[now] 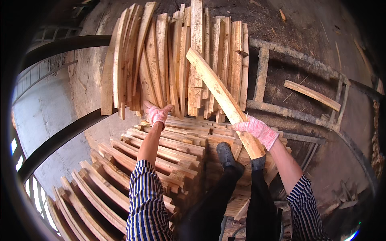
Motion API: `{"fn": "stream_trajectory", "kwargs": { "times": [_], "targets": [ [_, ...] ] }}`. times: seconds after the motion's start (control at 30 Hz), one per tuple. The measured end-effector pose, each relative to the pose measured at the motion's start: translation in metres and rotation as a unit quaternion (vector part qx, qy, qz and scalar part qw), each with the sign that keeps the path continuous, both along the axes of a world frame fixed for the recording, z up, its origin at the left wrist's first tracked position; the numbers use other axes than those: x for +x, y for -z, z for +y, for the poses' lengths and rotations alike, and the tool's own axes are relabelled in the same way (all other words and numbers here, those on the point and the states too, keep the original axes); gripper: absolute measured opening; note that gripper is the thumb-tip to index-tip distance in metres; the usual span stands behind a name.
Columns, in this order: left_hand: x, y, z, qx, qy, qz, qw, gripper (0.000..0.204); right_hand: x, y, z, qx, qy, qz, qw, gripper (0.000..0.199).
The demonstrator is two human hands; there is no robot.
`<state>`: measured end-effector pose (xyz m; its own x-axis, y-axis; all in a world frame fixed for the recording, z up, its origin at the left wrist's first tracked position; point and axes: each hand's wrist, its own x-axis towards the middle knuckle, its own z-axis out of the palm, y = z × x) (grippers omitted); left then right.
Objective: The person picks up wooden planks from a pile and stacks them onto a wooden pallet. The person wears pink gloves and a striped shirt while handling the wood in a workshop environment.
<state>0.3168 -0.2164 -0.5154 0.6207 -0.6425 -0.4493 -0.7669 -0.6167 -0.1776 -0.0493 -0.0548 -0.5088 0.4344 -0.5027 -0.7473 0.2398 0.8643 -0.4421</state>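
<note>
At frame centre, I see the right hand [257,129], gloved, with fingers clamped around a plank [219,90] that slants up toward upper centre, over the stack [169,148]. The left hand [156,113], left of centre, presses its spread fingers against the upright boards [161,60]. One loose slat [313,94] lies at right.

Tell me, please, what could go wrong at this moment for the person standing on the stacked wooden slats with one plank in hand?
1. Both shoes stand on the layered slat stack; a loose slat might shift underfoot.
2. The right hand grips the long plank near one end only, so it may swing or slip.
3. The left hand touches the upright slats leaning together; some could topple toward the person.
</note>
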Motion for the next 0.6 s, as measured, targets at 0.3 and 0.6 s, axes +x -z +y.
{"fn": "stream_trajectory", "kwargs": {
  "times": [0.3, 0.6],
  "targets": [
    [-0.031, -0.06, 0.006, 0.059, 0.042, 0.085, 0.994, 0.126, 0.012, -0.069, 0.015, -0.069, -0.019, 0.092, 0.993, 0.09],
    [-0.15, -0.214, 0.014, -0.101, -0.167, 0.304, 0.932, 0.088, -0.019, -0.202, -0.046, -0.157, -0.157, 0.248, 0.943, 0.105]
  ]
}}
